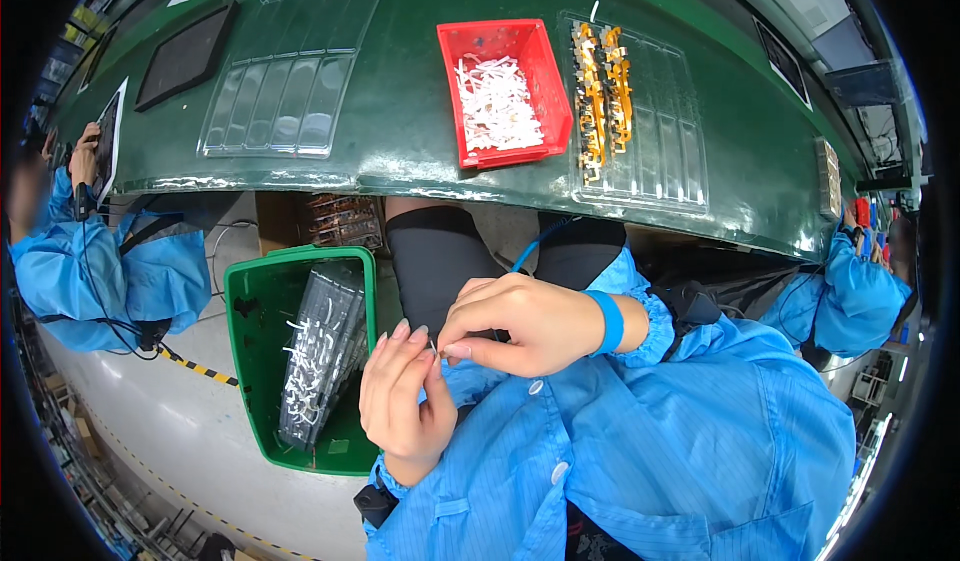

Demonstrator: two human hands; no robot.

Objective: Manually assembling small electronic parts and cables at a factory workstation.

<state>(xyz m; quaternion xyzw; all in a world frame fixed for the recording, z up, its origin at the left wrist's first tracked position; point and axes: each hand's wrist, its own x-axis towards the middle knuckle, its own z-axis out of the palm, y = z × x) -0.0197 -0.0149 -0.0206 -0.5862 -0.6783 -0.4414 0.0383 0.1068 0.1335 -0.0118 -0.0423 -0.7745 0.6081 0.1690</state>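
Note:
My left hand (405,396) and my right hand (525,323) meet above my lap, fingertip to fingertip. Each is closed in a pinch around something tiny and thin that I cannot make out; a dark sliver shows between the fingertips. A blue wrist strap circles my right wrist. Ahead on the green table (400,91), a red bin (556,121) holds many small white strips (497,104). To its right, orange and black flex cables (592,91) lie in two columns in a clear plastic tray (665,111).
On the floor at my left stands a green bin (245,341) with clear trays and white scraps (310,361) inside. Another clear tray (275,86) and a dark flat panel (185,56) lie on the table's left side. Co-workers in blue sit on both sides.

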